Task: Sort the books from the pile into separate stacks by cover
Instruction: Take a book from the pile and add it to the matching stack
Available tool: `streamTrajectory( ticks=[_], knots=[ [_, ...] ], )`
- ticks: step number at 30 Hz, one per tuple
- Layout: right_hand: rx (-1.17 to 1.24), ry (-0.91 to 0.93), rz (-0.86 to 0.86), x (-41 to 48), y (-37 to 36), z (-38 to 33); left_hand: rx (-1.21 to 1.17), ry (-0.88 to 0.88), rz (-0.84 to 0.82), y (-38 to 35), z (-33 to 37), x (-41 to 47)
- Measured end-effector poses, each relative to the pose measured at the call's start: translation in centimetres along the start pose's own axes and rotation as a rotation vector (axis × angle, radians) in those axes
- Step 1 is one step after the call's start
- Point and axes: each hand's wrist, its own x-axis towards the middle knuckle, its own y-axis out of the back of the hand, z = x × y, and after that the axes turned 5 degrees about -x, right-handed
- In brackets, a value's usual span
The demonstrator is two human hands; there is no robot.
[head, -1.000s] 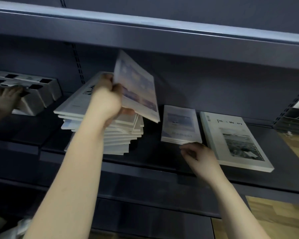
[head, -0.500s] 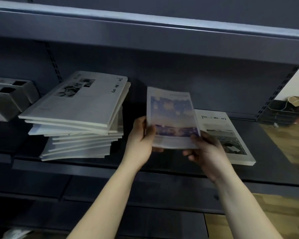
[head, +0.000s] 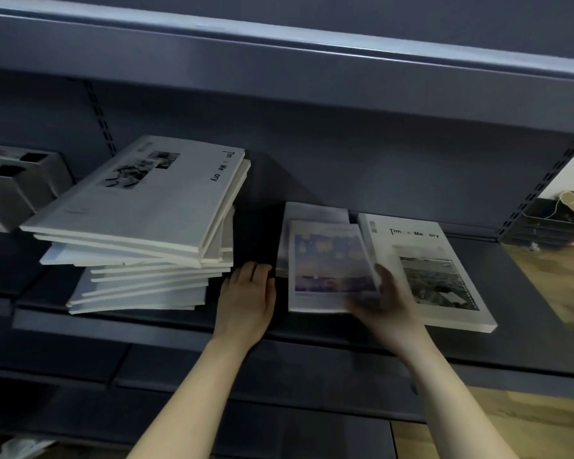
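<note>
A tall, uneven pile of books (head: 140,246) stands on the left of the dark shelf (head: 312,336), topped by a white book with a small black-and-white photo. In the middle lies a small book with a purple sky cover (head: 328,266), resting on another like it whose far edge shows behind. My right hand (head: 383,303), blurred, grips this book's lower right corner. My left hand (head: 247,299) lies flat on the shelf just left of it, fingers apart, holding nothing. To the right lies a large white book with a landscape photo (head: 424,270).
A grey block with square holes (head: 17,183) sits at the far left of the shelf. An upper shelf (head: 279,54) overhangs the work area. At the right edge are dark trays with cords (head: 550,223) and a wooden floor (head: 550,279).
The sky-cover book was lifted off the pile by my left hand, passed to both hands, and now lies on the middle stack. My left hand has let go and rests on the shelf.
</note>
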Motion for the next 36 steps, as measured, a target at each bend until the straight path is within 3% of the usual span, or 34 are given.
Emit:
streamTrajectory(
  ticks=[2,3,7,19,36],
  knots=[
    [-0.321,0.062,0.032,0.0,-0.2,0.3,0.017,0.013,-0.006,0.0,0.0,0.0],
    [-0.359,0.079,0.047,0.0,-0.3,0.2,0.022,0.018,-0.006,0.0,0.0,-0.1],
    [-0.385,0.253,0.144,0.7,-1.0,0.5,0.045,0.013,-0.008,-0.2,0.2,-0.3],
    [-0.437,0.354,0.208,5.3,-2.7,-0.1,0.077,0.005,0.002,-0.3,0.2,-0.2],
    [-0.366,0.292,0.163,6.8,-3.5,0.4,0.06,-0.01,0.009,-0.7,-0.3,0.0]
  ],
)
